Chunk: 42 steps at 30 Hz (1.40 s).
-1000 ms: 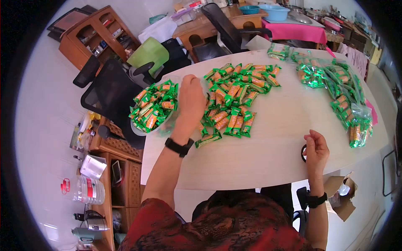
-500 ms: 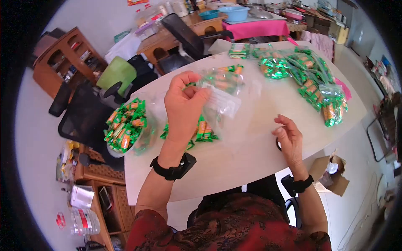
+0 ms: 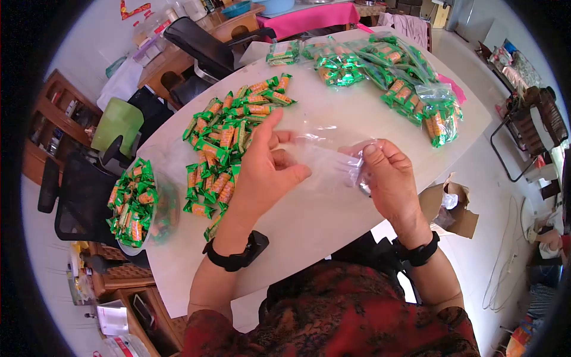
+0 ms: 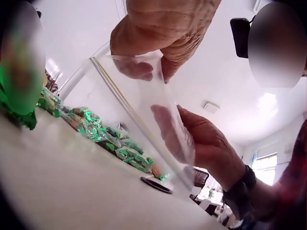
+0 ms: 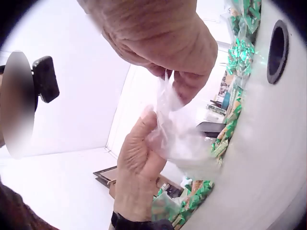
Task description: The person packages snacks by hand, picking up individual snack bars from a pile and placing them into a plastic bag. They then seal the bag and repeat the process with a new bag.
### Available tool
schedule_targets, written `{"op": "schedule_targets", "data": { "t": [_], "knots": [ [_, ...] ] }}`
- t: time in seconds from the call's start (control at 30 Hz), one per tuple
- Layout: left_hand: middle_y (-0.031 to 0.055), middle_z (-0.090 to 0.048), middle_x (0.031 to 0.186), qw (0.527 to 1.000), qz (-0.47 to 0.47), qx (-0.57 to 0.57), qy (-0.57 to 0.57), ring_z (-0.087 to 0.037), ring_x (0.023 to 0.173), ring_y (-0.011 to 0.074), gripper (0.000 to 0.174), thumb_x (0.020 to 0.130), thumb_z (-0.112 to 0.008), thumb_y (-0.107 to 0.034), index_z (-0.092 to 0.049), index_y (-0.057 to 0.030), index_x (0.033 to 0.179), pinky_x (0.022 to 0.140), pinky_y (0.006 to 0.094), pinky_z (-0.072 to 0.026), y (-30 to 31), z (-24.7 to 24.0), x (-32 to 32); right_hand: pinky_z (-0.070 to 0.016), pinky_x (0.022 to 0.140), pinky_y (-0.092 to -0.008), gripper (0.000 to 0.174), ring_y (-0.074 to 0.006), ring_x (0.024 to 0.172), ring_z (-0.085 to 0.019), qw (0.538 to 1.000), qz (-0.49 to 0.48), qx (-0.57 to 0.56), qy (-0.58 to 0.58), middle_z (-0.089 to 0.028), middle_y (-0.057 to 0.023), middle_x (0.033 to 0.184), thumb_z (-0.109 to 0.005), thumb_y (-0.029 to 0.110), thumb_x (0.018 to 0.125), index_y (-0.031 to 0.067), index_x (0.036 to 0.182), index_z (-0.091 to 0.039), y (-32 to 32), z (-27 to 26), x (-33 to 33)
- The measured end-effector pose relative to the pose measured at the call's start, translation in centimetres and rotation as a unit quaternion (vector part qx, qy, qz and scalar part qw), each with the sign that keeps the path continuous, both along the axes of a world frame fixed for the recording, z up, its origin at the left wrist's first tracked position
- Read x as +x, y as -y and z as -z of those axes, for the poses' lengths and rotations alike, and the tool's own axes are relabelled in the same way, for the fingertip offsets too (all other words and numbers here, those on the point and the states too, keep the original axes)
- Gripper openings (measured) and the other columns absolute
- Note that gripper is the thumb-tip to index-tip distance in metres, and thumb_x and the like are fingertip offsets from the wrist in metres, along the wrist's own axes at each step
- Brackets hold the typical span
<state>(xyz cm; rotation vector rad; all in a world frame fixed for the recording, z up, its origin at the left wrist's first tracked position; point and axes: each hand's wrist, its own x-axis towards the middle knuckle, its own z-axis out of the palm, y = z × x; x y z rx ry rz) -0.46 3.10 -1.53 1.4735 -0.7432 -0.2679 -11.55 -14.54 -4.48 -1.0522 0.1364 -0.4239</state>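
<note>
A clear plastic zip bag (image 3: pixel 326 159) is stretched between the two hands above the table, with no snacks visible in it. My left hand (image 3: pixel 256 175) pinches one side of the bag, thumb and fingertips at its film. At the opposite side, my right hand (image 3: pixel 394 181) pinches the edge between thumb and fingers. The left wrist view shows the bag's zip strip (image 4: pixel 136 115) running diagonally, with fingers seen through the film. Left of the hands lies a loose pile of small green-and-orange wrapped snacks (image 3: pixel 217 143).
A clear tub (image 3: pixel 163 211) heaped with the same snacks stands at the table's left edge. Several filled bags (image 3: pixel 386 71) lie along the far right side. A black ring (image 5: pixel 278 52) sits on the tabletop (image 3: pixel 285 238). An open cardboard box (image 3: pixel 458 211) is on the floor.
The left hand has come from over the snack pile with the clear bag, to the middle. My right hand has risen from the table edge and taken hold of the bag. The head view has turned right.
</note>
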Motion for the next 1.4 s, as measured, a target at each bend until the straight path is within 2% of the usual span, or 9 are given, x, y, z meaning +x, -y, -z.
{"op": "schedule_targets", "data": {
  "t": [0.23,0.37,0.43,0.7,0.8,0.87,0.97,1.17,1.4],
  "knots": [
    [-0.0001,-0.061,0.085,0.986,0.059,0.131,-0.089,-0.051,0.07,0.005,0.031,0.081,-0.069,-0.003,-0.061,-0.0015,0.111,0.061,0.0197,-0.0423,-1.2,-1.1,0.6,-0.0556,0.055,-0.0314,0.018,-0.0111,0.066,-0.06,1.0,0.024,0.006,-0.018,-0.065,-0.0055,0.085,-0.054,0.018,0.097,0.0022,0.101,-0.062,1.4,-0.1,-0.6],
    [0.0011,-0.062,0.085,0.99,0.041,0.133,-0.022,-0.056,0.072,0.0076,0.027,0.084,-0.068,-0.009,-0.061,-0.0002,0.108,0.065,0.0214,-0.0444,-1.1,0.0,0.9,-0.0561,0.054,-0.0317,0.018,-0.0123,0.069,-0.061,0.996,0.023,0.051,-0.066,-0.063,-0.0046,0.089,-0.051,0.02,0.098,0.0041,0.104,-0.059,1.1,-0.6,-0.4],
    [0.0024,-0.064,0.084,0.99,0.075,0.037,-0.118,-0.061,0.076,0.0104,0.021,0.087,-0.066,-0.013,-0.062,0.0012,0.103,0.068,0.022,-0.0456,-0.8,0.1,0.3,-0.0559,0.054,-0.0313,0.018,-0.0129,0.071,-0.062,0.993,0.027,0.076,-0.088,-0.062,-0.0047,0.091,-0.049,0.02,0.099,0.0043,0.103,-0.057,1.4,-0.3,0.0],
    [0.0035,-0.063,0.08,0.975,0.105,0.094,-0.17,-0.062,0.068,0.0112,0.012,0.087,-0.064,-0.011,-0.062,0.0001,0.092,0.062,0.0235,-0.0489,-0.8,-0.3,0.0,-0.054,0.059,-0.0299,0.019,-0.0156,0.08,-0.063,0.987,0.044,0.145,-0.057,-0.06,-0.0054,0.095,-0.05,0.019,0.097,0.0032,0.106,-0.054,2.7,2.4,1.3],
    [0.0027,-0.062,0.075,0.98,0.064,0.062,-0.179,-0.059,0.062,0.0096,0.009,0.086,-0.064,-0.009,-0.062,-0.0009,0.089,0.058,0.0231,-0.0486,-0.9,0.0,0.2,-0.0524,0.061,-0.0293,0.024,-0.0148,0.081,-0.061,0.972,0.185,0.033,-0.137,-0.059,-0.0047,0.097,-0.055,0.016,0.094,0.001,0.113,-0.052,1.7,1.3,1.1],
    [0.0022,-0.062,0.073,0.982,0.045,0.048,-0.177,-0.058,0.059,0.0088,0.008,0.085,-0.065,-0.008,-0.062,-0.0013,0.088,0.055,0.0225,-0.048,-0.9,-0.1,0.1,-0.0508,0.059,-0.0284,0.032,-0.0138,0.076,-0.06,0.868,0.378,-0.321,0.019,-0.059,-0.0056,0.1,-0.069,0.012,0.085,0.0016,0.112,-0.056,1.7,1.9,0.7],
    [0.0021,-0.062,0.072,0.984,0.015,0.111,-0.137,-0.057,0.055,0.0081,0.007,0.086,-0.064,-0.008,-0.062,-0.0016,0.088,0.052,0.0213,-0.0466,-0.7,-1.0,-0.7,-0.0497,0.057,-0.0275,0.033,-0.0147,0.069,-0.059,0.814,0.216,-0.538,0.038,-0.06,-0.0078,0.099,-0.078,0.011,0.074,0.0042,0.101,-0.062,-1.6,-1.2,-2.5],
    [0.0024,-0.062,0.074,0.989,0.032,0.093,-0.109,-0.057,0.055,0.0072,0.012,0.086,-0.065,-0.009,-0.061,-0.0011,0.094,0.053,0.0204,-0.0476,-0.7,-1.0,-1.2,-0.0474,0.053,-0.0258,0.025,-0.0172,0.058,-0.057,0.813,0.118,-0.57,-0.022,-0.059,-0.0068,0.079,-0.08,0.01,0.072,0.004,0.09,-0.063,-5.2,-0.1,-1.3],
    [0.0026,-0.062,0.075,0.992,0.086,0.02,-0.084,-0.06,0.065,0.0081,0.018,0.084,-0.067,-0.006,-0.06,0.0022,0.097,0.058,0.0216,-0.0494,0.0,0.3,-1.7,-0.0463,0.056,-0.0208,0.011,-0.0059,0.065,-0.058,0.936,0.05,-0.33,-0.112,-0.064,-0.002,0.075,-0.069,0.008,0.085,0.0005,0.087,-0.061,-5.4,-1.4,-1.5]
  ]
}}
